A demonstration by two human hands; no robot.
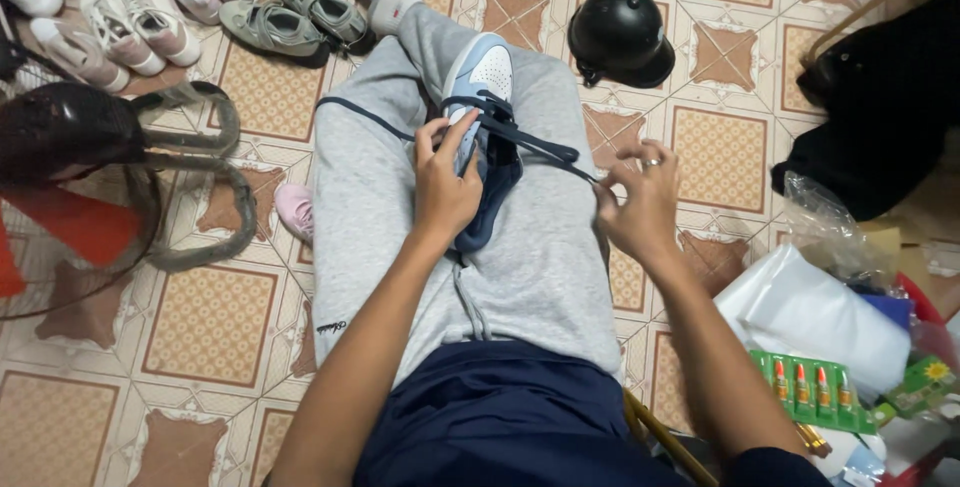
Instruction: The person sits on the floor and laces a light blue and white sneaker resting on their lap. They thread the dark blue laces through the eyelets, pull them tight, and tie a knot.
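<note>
A light blue and white high-top sneaker with navy trim rests on a lap in grey sweatpants, toe pointing away, its navy collar toward the wearer. A dark navy shoelace runs through its eyelets: one end trails left across the thigh in a long curve, the other stretches taut to the right, off the shoe.

Sneaker: smooth, matt leather-like upper, flat woven lace. Trousers: soft grey fleece cloth. Helmet at 1 o'clock: glossy black plastic. Floor: glazed patterned tile.
</note>
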